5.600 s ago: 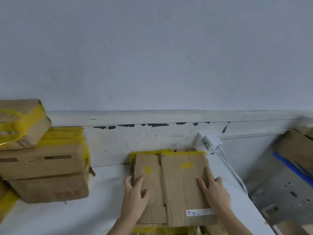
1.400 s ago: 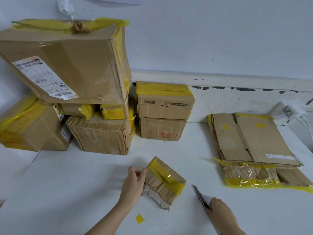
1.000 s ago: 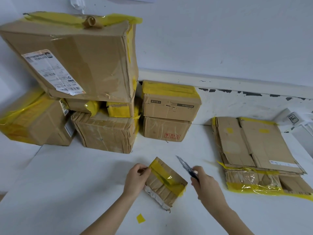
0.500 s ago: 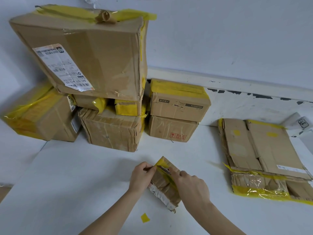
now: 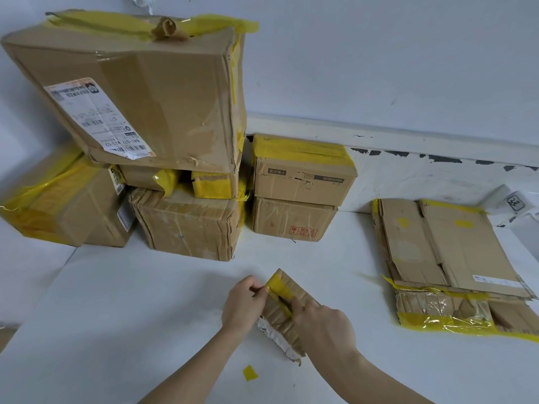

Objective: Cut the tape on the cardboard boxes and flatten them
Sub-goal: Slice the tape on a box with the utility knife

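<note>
A white table (image 5: pixel 116 316) held a stack of taped cardboard boxes (image 5: pixel 140 112) at the far left, two smaller boxes (image 5: pixel 297 188) piled just to their right, and a pile of flattened cardboard (image 5: pixel 449 258) at the far right by the wall. Near the front, a yellow tape scrap (image 5: pixel 250 373) lay loose. The left hand (image 5: pixel 242 304) pinched the left edge of a small box (image 5: pixel 288 325) with yellow tape (image 5: pixel 280 290); the right hand (image 5: pixel 323 322) was closed over the box, a dark blade (image 5: pixel 282 300) barely visible at the tape
</note>
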Action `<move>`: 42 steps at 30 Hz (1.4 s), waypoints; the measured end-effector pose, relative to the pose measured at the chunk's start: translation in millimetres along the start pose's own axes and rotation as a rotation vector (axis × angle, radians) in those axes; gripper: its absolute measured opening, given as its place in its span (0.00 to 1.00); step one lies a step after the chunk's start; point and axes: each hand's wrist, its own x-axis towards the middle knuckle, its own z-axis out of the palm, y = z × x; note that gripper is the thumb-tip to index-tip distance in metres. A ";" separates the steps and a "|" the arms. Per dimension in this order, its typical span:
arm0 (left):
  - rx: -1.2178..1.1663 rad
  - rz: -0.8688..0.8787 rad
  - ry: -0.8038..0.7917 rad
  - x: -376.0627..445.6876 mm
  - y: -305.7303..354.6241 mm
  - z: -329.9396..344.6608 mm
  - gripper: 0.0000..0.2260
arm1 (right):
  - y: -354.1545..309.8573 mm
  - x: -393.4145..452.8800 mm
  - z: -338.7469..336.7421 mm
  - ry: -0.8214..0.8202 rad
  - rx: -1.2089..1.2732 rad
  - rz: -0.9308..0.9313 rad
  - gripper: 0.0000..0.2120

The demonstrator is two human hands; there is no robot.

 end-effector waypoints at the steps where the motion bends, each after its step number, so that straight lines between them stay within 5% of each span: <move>1: 0.007 0.004 0.001 0.0 -0.1 0.2 0.10 | 1.5 -3.1 -0.5 -0.011 0.005 -0.007 0.19; 7: 0.041 0.008 0.006 -0.9 1.0 -0.6 0.09 | 10.9 -23.9 2.2 -0.090 -0.033 -0.044 0.16; 15: 0.078 0.012 0.026 -3.1 4.7 -1.9 0.12 | 31.3 -52.7 21.7 -0.062 -0.015 -0.017 0.27; 19: 0.099 0.027 0.035 -8.9 7.3 -4.7 0.12 | 34.8 -69.0 12.6 0.049 0.060 0.056 0.32; 22: 0.111 0.025 0.069 -18.4 5.1 -9.9 0.11 | 40.9 -73.8 27.0 0.307 0.100 0.071 0.35; 27: 0.308 -0.052 0.072 -47.8 -9.1 -24.9 0.09 | 59.4 -59.4 32.2 0.237 0.097 0.062 0.33; 30: 0.589 0.365 0.134 -47.0 -6.4 -27.9 0.26 | 63.9 -49.6 36.6 0.334 0.141 0.061 0.33; 33: 0.749 0.719 0.053 -37.9 13.3 -13.1 0.24 | 63.7 -45.7 31.7 0.130 0.252 0.036 0.37; 36: 0.837 0.668 -0.027 -32.7 18.9 2.4 0.22 | 74.6 -40.0 52.0 0.123 0.356 0.088 0.28; 39: 0.759 0.628 -0.016 -28.6 9.4 6.8 0.21 | 80.7 -33.2 64.2 0.178 0.734 0.227 0.14; 42: 0.692 0.648 0.008 -25.4 5.9 7.8 0.21 | 78.9 -23.0 65.8 0.154 0.875 0.276 0.13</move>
